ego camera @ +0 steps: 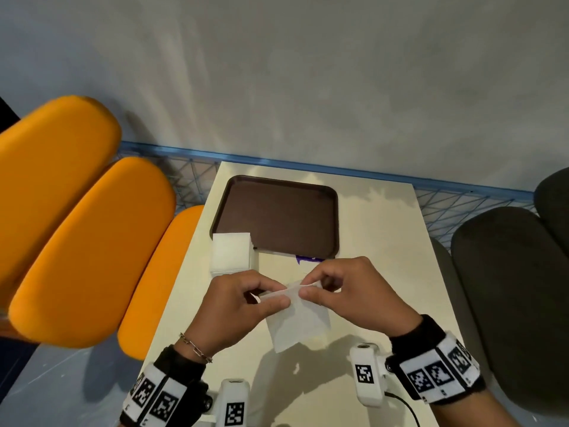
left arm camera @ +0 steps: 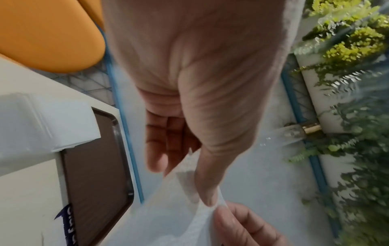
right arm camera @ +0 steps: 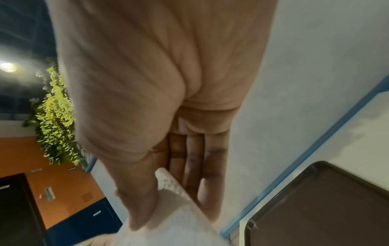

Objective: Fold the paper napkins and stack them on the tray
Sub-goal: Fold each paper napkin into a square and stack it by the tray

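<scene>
A white paper napkin (ego camera: 300, 322) hangs above the cream table (ego camera: 381, 241), held by its top edge. My left hand (ego camera: 277, 298) pinches that edge from the left, and my right hand (ego camera: 308, 289) pinches it from the right, the two thumbs nearly touching. In the left wrist view the napkin (left arm camera: 179, 216) runs under my thumb. In the right wrist view the napkin (right arm camera: 179, 213) sits between thumb and fingers. A stack of unfolded white napkins (ego camera: 231, 252) lies on the table at the near left corner of the brown tray (ego camera: 308, 188), which holds nothing.
Orange chair cushions (ego camera: 92, 241) crowd the table's left side, and dark grey chairs (ego camera: 508, 288) stand to the right. A blue wire rail (ego camera: 308, 166) runs behind the table below a grey wall. A purple label (ego camera: 308, 259) peeks out at the tray's near edge.
</scene>
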